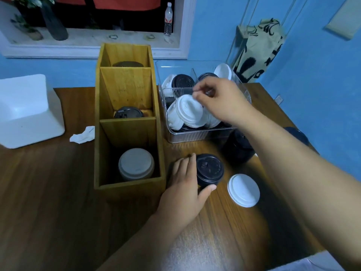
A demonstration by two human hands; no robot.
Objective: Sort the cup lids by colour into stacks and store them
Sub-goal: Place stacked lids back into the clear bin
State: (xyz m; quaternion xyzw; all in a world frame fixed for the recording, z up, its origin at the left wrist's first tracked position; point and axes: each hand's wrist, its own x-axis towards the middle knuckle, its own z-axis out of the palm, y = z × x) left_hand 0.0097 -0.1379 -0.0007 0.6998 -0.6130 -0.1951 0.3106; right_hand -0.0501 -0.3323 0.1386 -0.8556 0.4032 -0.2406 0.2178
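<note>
Gripping the black lid stack (210, 170) with our left hand (183, 182), thumb and fingers curled round it on the table (58, 192), just right of the wooden organiser (127, 90). Our right hand (222, 100) hovers over the clear bin (195, 134) of mixed lids, fingers curled at a tilted white lid (189, 111). Pinched or not, we can't tell. A loose white lid (243, 190) lies near right, and a white stack (136, 166) sits in the organiser's near compartment.
</note>
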